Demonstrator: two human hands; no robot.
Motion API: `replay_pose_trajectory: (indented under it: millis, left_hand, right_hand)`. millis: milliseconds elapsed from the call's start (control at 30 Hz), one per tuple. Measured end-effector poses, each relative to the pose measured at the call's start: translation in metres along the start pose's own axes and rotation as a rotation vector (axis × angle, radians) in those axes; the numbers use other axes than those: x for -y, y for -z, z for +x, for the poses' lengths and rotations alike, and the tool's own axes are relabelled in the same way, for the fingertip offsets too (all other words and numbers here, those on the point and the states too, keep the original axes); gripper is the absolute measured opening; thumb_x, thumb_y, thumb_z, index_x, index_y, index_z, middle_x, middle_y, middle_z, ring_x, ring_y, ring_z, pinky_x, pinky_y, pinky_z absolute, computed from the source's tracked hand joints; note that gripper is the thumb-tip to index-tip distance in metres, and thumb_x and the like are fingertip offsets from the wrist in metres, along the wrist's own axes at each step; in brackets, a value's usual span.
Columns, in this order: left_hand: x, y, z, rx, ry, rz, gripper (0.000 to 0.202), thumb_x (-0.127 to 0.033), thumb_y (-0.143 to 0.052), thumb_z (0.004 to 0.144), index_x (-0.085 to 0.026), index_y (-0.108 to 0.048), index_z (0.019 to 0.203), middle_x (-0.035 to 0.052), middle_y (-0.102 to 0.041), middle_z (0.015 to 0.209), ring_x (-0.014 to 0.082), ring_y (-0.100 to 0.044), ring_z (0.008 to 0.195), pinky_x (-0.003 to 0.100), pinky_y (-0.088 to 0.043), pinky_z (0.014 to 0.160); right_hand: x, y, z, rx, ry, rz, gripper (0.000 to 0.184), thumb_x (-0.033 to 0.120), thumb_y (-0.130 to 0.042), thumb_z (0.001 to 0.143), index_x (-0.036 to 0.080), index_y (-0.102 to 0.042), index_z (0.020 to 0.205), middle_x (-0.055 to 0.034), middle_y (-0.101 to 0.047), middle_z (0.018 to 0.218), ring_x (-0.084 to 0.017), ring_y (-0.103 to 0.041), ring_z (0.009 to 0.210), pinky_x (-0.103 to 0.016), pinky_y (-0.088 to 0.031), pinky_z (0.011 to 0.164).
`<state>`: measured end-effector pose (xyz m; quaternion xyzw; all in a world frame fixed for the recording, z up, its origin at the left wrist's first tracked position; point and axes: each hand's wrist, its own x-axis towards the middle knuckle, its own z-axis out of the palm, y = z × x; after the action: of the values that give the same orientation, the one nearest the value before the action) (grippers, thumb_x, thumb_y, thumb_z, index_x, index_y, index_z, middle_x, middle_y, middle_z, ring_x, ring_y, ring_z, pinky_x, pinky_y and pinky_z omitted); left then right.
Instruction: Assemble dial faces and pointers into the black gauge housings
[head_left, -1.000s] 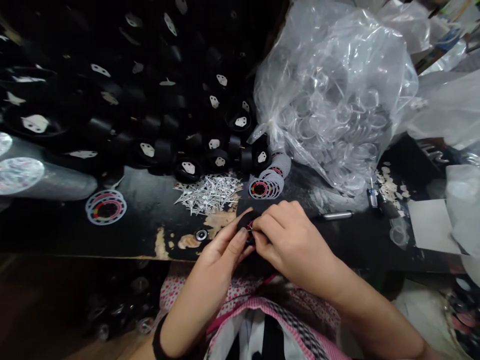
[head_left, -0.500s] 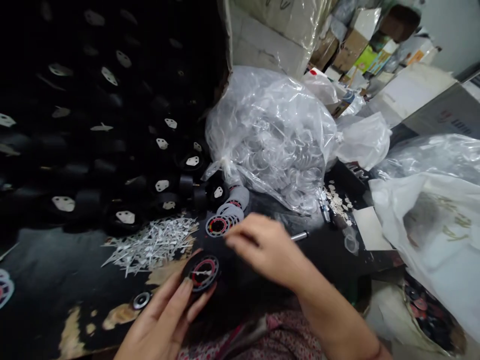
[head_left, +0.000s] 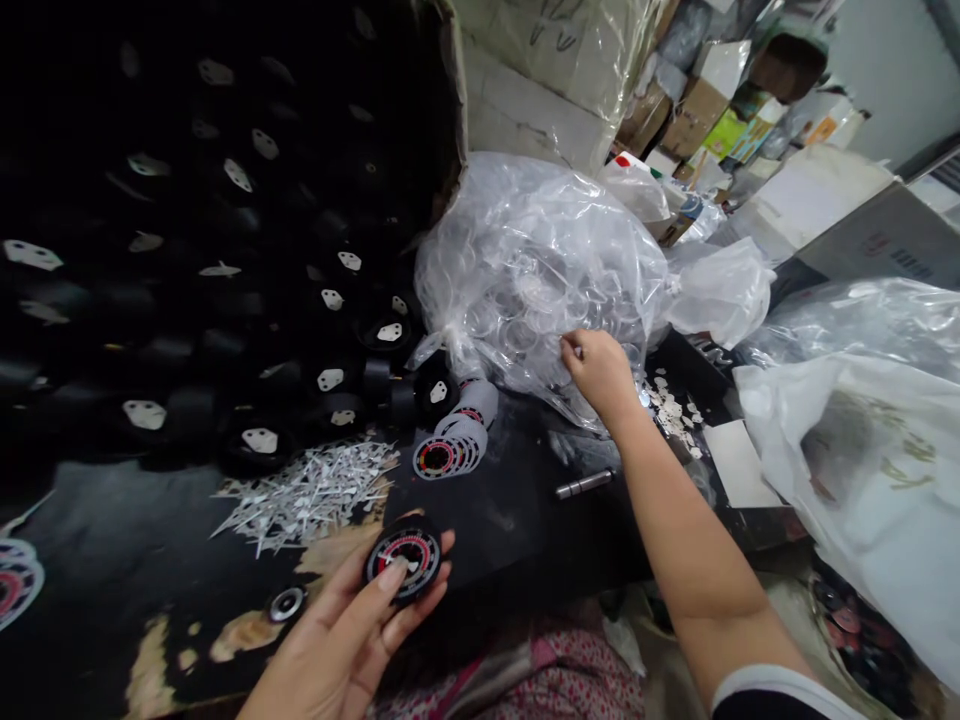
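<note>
Where the left grip (head_left: 358, 630) curls, the gauge (head_left: 414, 546) lies within, face up.

Gauge (head_left: 417, 548): smooth, plastic-looking. Bag (head_left: 536, 250) beyond gauge: glossy, crinkled thin plastic. Rod (head_left: 585, 485) right of gauge: shiny, metal-looking.

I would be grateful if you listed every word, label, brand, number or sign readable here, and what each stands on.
No text reads clearly.
Round dial in the left hand: markings too small to read.
Stacked dial faces: markings too small to read.
Grey box at right: lettering blurred.
Plastic-wrapped package at top: dark marks, unreadable.
Background boxes: too small to read.
</note>
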<state>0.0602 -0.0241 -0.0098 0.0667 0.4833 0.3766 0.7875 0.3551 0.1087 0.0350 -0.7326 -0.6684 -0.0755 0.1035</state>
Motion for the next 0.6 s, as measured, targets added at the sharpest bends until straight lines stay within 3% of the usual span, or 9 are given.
replay_pose_trajectory:
  millis: [100,200,333,500,600]
  left_hand:
    - [-0.002,-0.006,0.0,0.013,0.035,-0.032,0.031,-0.03,-0.082,0.075,-0.018,-0.075,0.103,0.0097,-0.074,0.118,0.0301,-0.068,0.113,0.032,-0.061,0.09]
    - [-0.004,-0.013,0.002,0.091,0.064,-0.094,0.02,-0.027,-0.071,0.086,-0.016,-0.076,0.103,0.0114,-0.076,0.114,0.027,-0.069,0.111,0.032,-0.059,0.095]
    - [-0.008,-0.018,0.004,0.14,0.078,-0.154,0.023,-0.025,-0.058,0.096,-0.013,-0.073,0.108,0.0139,-0.074,0.118,0.0244,-0.069,0.113,0.031,-0.056,0.097]
    - [-0.012,-0.024,0.005,0.101,0.071,-0.179,0.023,-0.024,-0.055,0.098,-0.013,-0.072,0.109,0.0148,-0.072,0.121,0.027,-0.068,0.114,0.035,-0.057,0.097]
    - [-0.014,-0.027,0.004,0.104,0.055,-0.193,0.024,-0.026,-0.055,0.098,-0.014,-0.073,0.107,0.0136,-0.073,0.121,0.0266,-0.067,0.115,0.035,-0.057,0.097]
  right_hand:
    - [0.014,0.007,-0.021,-0.173,0.048,0.061,0.028,0.025,-0.048,0.1,0.016,-0.07,0.115,-0.0104,-0.072,0.114,-0.026,-0.061,0.107,-0.039,-0.039,0.097]
    - [0.044,0.007,-0.051,-0.317,0.228,0.226,0.023,0.028,-0.052,0.099,0.02,-0.071,0.11,-0.0064,-0.074,0.113,-0.024,-0.065,0.103,-0.039,-0.041,0.095]
    - [0.069,-0.002,-0.074,-0.287,0.325,0.37,0.022,0.023,-0.052,0.099,0.019,-0.07,0.111,-0.0073,-0.076,0.109,-0.022,-0.069,0.098,-0.037,-0.046,0.087]
    - [0.074,-0.001,-0.082,-0.332,0.252,0.547,0.023,0.02,-0.053,0.098,0.019,-0.068,0.116,-0.0077,-0.075,0.111,-0.02,-0.07,0.101,-0.034,-0.053,0.09]
    - [0.079,0.005,-0.089,-0.237,0.222,0.639,0.022,0.021,-0.053,0.098,0.02,-0.069,0.113,-0.0069,-0.075,0.111,-0.02,-0.071,0.102,-0.035,-0.054,0.092]
